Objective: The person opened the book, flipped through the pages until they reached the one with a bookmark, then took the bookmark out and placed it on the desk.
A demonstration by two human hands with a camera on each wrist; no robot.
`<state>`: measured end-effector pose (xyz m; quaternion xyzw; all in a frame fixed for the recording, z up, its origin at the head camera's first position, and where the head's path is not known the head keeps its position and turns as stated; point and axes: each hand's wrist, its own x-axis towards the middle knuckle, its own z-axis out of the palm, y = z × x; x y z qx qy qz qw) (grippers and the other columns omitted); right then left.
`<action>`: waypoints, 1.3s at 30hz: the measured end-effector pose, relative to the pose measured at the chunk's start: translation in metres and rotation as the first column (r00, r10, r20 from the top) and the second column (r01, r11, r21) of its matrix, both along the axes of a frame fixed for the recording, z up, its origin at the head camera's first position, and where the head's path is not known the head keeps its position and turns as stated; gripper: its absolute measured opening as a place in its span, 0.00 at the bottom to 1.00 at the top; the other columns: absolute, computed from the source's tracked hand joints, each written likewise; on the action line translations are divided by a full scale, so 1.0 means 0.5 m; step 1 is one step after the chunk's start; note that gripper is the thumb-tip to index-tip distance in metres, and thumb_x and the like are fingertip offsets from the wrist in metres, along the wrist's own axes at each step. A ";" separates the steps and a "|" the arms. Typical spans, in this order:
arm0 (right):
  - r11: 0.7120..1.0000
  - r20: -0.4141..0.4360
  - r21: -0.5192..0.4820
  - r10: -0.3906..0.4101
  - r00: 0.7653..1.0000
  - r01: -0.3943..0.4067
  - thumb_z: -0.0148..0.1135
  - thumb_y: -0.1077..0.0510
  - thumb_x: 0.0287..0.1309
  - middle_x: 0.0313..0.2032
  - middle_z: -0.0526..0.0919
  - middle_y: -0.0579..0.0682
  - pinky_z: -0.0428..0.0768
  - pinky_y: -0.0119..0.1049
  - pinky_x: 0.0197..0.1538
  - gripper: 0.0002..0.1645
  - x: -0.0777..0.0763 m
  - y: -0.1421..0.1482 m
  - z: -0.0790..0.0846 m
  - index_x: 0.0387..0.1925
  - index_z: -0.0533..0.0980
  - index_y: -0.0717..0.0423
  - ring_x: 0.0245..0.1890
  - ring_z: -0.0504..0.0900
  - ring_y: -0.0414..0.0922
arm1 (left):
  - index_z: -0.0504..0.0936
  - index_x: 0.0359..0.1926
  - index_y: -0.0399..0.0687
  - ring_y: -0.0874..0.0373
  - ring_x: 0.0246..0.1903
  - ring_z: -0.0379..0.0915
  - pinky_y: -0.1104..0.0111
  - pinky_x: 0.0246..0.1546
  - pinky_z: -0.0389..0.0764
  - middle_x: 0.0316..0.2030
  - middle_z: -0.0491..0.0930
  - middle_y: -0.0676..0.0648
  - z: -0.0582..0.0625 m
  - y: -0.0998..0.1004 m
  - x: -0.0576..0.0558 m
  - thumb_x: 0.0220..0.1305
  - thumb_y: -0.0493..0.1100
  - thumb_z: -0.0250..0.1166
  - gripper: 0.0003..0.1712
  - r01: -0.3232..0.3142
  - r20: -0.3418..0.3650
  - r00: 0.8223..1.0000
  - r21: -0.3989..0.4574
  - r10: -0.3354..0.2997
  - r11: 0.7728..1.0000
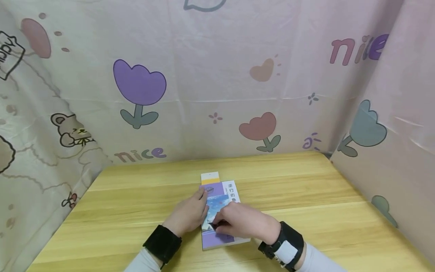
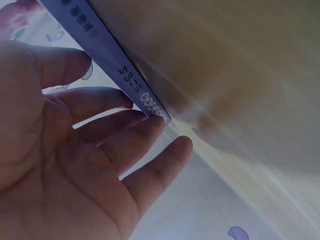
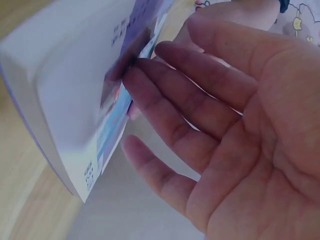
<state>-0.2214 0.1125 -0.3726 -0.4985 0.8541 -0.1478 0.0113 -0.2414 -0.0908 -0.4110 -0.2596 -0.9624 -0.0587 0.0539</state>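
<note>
A book (image 1: 217,241) with a purple and blue picture cover lies flat on the table. Extended fingers of my left hand (image 1: 190,211) rest along its left side; in the left wrist view, they reach the lettered purple spine (image 2: 117,65). Over the lower cover is my right hand (image 1: 238,219), its fingertips at the surface. The right wrist view shows those fingers (image 3: 175,107) loosely extended, thumb apart from them. A small dark patch (image 1: 212,226) shows by the right fingertips in the head view; I cannot tell whether it is an object. A white and yellow strip (image 1: 210,177) sticks out past the book's top.
The wood-grain table (image 1: 142,196) spreads around the book. Behind it hangs a pale curtain (image 1: 204,75) printed with flowers and hearts, and more printed cloth (image 1: 401,158) runs along the right side. Black bands (image 1: 163,243) circle both wrists.
</note>
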 end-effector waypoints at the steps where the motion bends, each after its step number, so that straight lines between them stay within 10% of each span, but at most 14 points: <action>1: 1.000 0.004 0.001 0.004 1.000 -0.004 0.65 0.53 0.59 0.23 0.74 0.30 0.69 0.16 0.25 0.04 0.000 -0.001 0.001 0.30 0.82 0.46 0.20 0.68 0.25 | 0.66 0.66 0.29 0.44 0.60 0.64 0.56 0.56 0.70 0.66 0.61 0.32 0.001 0.000 0.001 0.73 0.48 0.49 0.31 0.003 0.001 1.000 -0.001 -0.003 1.000; 11: 0.999 0.050 0.043 0.016 0.999 -0.018 0.65 0.53 0.60 0.30 0.81 0.33 0.72 0.15 0.32 0.10 -0.004 0.005 0.009 0.40 0.84 0.51 0.26 0.73 0.24 | 0.73 0.62 0.34 0.43 0.56 0.70 0.54 0.54 0.72 0.61 0.68 0.34 0.041 -0.002 0.020 0.67 0.51 0.59 0.30 0.055 0.073 0.996 0.007 -0.055 0.998; 23: 0.998 0.112 0.045 0.026 0.993 -0.032 0.62 0.59 0.62 0.36 0.83 0.37 0.74 0.17 0.38 0.10 -0.014 0.010 0.026 0.43 0.83 0.53 0.33 0.76 0.25 | 0.77 0.41 0.45 0.63 0.28 0.67 0.70 0.28 0.74 0.34 0.74 0.52 0.073 -0.019 0.028 0.55 0.49 0.70 0.18 0.090 0.125 0.988 0.053 -0.096 0.995; 34: 0.962 0.079 0.119 -0.255 0.964 0.245 0.65 0.54 0.58 0.33 0.83 0.43 0.79 0.30 0.38 0.11 -0.049 0.060 0.030 0.39 0.84 0.55 0.33 0.79 0.36 | 0.77 0.39 0.45 0.62 0.24 0.66 0.70 0.24 0.71 0.24 0.70 0.55 0.077 -0.016 0.034 0.54 0.52 0.70 0.19 0.048 0.202 0.978 0.052 -0.058 0.998; 39: 0.936 0.053 0.115 -0.341 0.938 0.334 0.68 0.57 0.54 0.16 0.66 0.39 0.65 0.28 0.20 0.13 -0.068 0.093 0.036 0.18 0.75 0.52 0.17 0.64 0.34 | 0.78 0.43 0.44 0.61 0.28 0.69 0.68 0.29 0.75 0.28 0.74 0.54 0.079 -0.020 0.037 0.50 0.58 0.72 0.28 0.048 0.242 0.969 0.041 -0.056 0.998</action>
